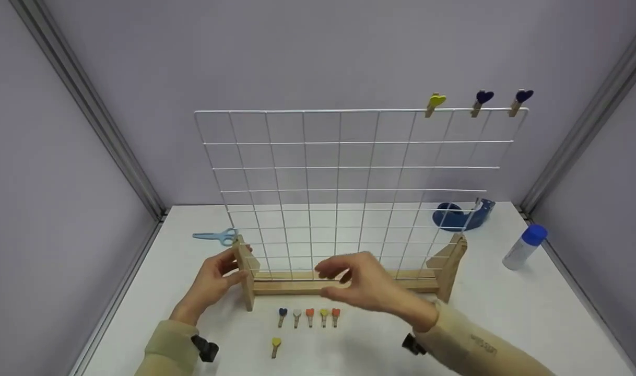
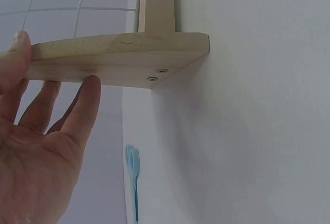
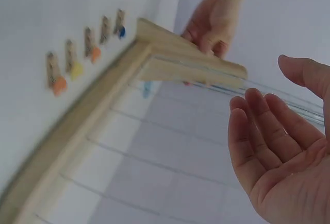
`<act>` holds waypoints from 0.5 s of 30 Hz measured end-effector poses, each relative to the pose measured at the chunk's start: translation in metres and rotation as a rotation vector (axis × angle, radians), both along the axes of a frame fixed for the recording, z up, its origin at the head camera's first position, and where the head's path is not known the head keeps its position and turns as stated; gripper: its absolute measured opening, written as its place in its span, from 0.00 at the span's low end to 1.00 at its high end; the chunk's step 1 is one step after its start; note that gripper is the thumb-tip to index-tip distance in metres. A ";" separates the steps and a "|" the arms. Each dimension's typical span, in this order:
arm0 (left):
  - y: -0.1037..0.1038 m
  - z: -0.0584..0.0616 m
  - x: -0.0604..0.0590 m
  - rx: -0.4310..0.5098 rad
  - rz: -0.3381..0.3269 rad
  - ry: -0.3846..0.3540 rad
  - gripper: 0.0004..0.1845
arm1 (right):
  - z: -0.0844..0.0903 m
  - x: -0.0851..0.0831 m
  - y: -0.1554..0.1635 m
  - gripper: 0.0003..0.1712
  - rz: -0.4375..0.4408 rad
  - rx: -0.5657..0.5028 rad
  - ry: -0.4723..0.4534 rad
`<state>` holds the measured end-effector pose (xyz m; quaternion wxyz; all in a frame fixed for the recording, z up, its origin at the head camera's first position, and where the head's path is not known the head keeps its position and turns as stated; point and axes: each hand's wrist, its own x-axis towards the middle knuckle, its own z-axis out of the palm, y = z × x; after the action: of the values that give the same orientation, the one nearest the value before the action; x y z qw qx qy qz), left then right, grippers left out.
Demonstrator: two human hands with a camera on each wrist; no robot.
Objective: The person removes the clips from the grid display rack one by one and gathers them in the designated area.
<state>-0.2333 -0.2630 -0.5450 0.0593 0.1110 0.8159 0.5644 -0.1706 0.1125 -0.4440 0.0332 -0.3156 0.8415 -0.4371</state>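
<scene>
The left hand (image 1: 213, 282) holds the left end (image 1: 245, 277) of the wooden stand (image 1: 286, 287), with the thumb on the near side and the fingers on the outer face. The right hand (image 1: 367, 284) is in the air at the near side of the stand; its fingers are softly bent, the thumb is apart from them, and it holds nothing. The two hands are well apart.

The stand is on the white bench (image 1: 485, 292), and the white wire grid (image 1: 338, 167) rises from it. On the near side lie five pegs (image 1: 310, 317) in a row and one yellow peg (image 1: 275, 347) nearer. Three more pegs (image 1: 482, 103) sit at the right of the grid's top wire.

Beyond the left end are blue scissors (image 1: 213, 236); far right, behind the grid, is a tape dispenser (image 1: 469, 219). A bottle (image 1: 524, 248) stands near the right edge.

Plain walls close the bench at left, far and right, with grey metal strips in the corners. Bare bench runs from the stand to the left edge, and a wider part to the right edge. The far wall is well behind the stand.
</scene>
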 end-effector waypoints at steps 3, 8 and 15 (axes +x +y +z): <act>-0.001 0.000 0.000 -0.009 -0.004 0.004 0.32 | 0.045 -0.005 0.025 0.20 -0.022 0.025 0.171; 0.000 0.000 0.001 -0.013 -0.003 0.008 0.32 | 0.116 -0.013 0.063 0.16 -0.029 0.017 0.550; 0.003 0.002 0.003 -0.024 0.002 0.002 0.33 | 0.200 -0.019 0.102 0.14 -0.074 -0.063 0.898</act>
<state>-0.2304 -0.2605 -0.5430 0.0593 0.1103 0.8226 0.5546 -0.1899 0.2145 -0.2439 -0.3605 -0.4447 0.7695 -0.2832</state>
